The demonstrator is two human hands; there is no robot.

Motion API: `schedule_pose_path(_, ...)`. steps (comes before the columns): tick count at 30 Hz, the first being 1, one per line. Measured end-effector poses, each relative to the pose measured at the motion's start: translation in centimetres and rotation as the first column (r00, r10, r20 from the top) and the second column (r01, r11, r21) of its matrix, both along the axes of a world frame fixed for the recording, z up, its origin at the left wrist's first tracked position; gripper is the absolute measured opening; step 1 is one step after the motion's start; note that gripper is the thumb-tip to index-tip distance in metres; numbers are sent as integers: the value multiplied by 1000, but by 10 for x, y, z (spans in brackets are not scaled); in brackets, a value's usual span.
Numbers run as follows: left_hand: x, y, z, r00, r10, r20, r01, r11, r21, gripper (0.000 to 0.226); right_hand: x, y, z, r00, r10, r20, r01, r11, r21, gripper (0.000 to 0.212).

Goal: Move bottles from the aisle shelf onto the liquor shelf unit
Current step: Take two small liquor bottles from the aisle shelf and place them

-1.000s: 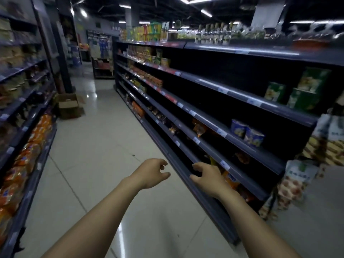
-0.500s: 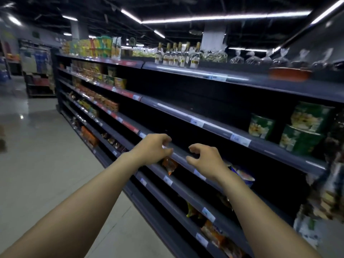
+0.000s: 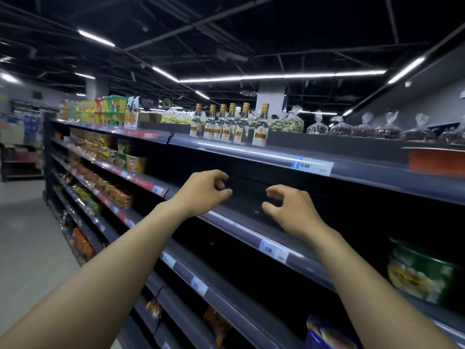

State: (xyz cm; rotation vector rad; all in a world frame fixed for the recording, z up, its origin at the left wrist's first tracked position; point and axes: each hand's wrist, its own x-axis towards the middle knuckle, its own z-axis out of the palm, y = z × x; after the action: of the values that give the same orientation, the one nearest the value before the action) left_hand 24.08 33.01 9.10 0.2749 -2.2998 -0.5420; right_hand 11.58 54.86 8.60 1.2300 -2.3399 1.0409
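Several clear bottles (image 3: 227,127) with gold caps and yellow labels stand in a row on the top board of the dark aisle shelf (image 3: 251,153). My left hand (image 3: 201,191) and my right hand (image 3: 289,210) are raised side by side in front of the second shelf level, well below the bottles. Both hands hold nothing, with fingers loosely curled and apart. No liquor shelf unit is in view.
Bagged goods (image 3: 364,128) lie right of the bottles on the top board, boxed goods (image 3: 105,112) to the left. Green tubs (image 3: 422,275) sit lower right. Snack packs (image 3: 100,177) fill the left shelves. The aisle floor (image 3: 22,235) runs along the left.
My view has swung right and upward from the aisle floor to the shelf top. Both hands rose from low shelf height to the second level, closer to the bottles.
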Motion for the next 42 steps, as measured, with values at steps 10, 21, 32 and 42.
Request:
schedule_pose_path(10,-146,-132,82,968,-144,-205,142,990,-26,56,-81,-118,81,970,-180,-161,153,974,-167,48)
schedule_pose_path(21,-254,-176,126,908,-295,-298,276,956,-103,71,-147,-187,130,823,-533,-195,467,832,-301,52)
schedule_pose_path(32,-273,-166,127,926,-233,-298,216,972,-89,77,-166,-202,138,753,-652,-94,632,755,-174,45)
schedule_pose_path(42,-276,-156,125,801,-395,-451,458,888,36,72,-152,-201,137,739,-662,-130,582,723,-373,66)
